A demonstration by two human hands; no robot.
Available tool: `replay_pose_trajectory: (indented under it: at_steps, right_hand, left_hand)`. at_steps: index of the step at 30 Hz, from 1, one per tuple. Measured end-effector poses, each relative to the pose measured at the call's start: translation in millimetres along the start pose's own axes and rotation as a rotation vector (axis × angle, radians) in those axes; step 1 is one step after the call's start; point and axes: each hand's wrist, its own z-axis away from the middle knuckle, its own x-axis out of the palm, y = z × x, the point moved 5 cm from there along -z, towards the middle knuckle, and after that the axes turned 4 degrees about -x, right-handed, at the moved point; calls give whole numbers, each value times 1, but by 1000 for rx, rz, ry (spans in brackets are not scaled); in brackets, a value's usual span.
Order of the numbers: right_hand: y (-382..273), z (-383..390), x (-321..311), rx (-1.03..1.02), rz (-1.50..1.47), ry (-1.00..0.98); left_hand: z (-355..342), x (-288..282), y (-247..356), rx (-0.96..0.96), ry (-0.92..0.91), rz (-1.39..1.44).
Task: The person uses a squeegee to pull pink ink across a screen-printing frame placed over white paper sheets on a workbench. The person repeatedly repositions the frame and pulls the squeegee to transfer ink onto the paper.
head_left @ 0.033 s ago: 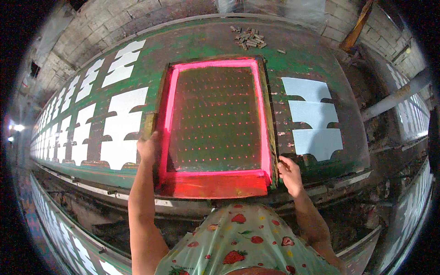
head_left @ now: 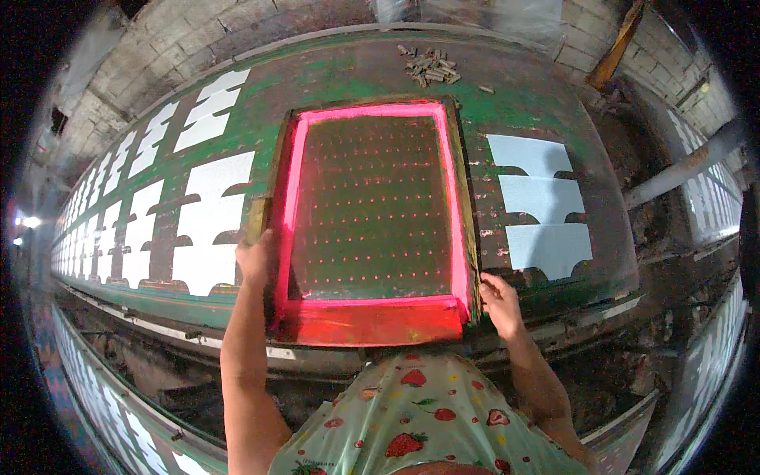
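I have the left hand point(head_left: 254, 257) holding the left side of a rectangular, dark-meshed screen frame with a bright pink inner border point(head_left: 372, 206); the right hand point(head_left: 500, 303) sits half curled at its lower right side, contact unclear to me. The frame lies at the long green bench's point(head_left: 317, 75) near edge, long axis running toward the far edge, red end facing me. White notched flat pieces point(head_left: 210, 214) lie left, pale-blue ones point(head_left: 542, 198) right, small grey cylinders point(head_left: 433, 66) heaped by the far edge.
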Motion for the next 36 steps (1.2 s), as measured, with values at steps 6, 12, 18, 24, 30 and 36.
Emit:
replay_pose_trajectory:
  at_steps: [6, 12, 18, 24, 30, 36]
  right_hand:
    - [-4, -2, 15, -158, 156, 14]
    - [-27, 5, 21, -123, 161, 115]
    - [-64, 24, 14, -19, 33, 131]
    - [-74, 11, -12, -289, 147, 142]
    - [-66, -19, -102, -249, 218, 119]
    - [-27, -59, -223, -250, 156, 208]
  left_hand:
    - [-6, 9, 4, -12, -52, 143]
    - [-20, 2, -19, -79, -76, 81]
    - [-28, 0, -24, -78, -179, 220]
    - [-11, 9, -6, -94, -198, 255]
    - [51, 80, 35, -35, -153, 261]
    - [144, 187, 65, 10, -110, 269]
